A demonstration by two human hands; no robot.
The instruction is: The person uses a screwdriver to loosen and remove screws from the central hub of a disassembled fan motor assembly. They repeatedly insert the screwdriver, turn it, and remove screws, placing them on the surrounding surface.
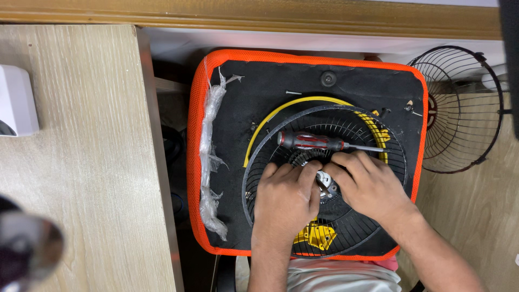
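Pinching the small metal hub [324, 181] at the centre of the black fan grille [259, 167], left hand [284, 197] and right hand [367, 186] both grip it. At 12 o'clock the screwdriver [319, 142] rests loose on the wires — a jolt could likely roll it off.
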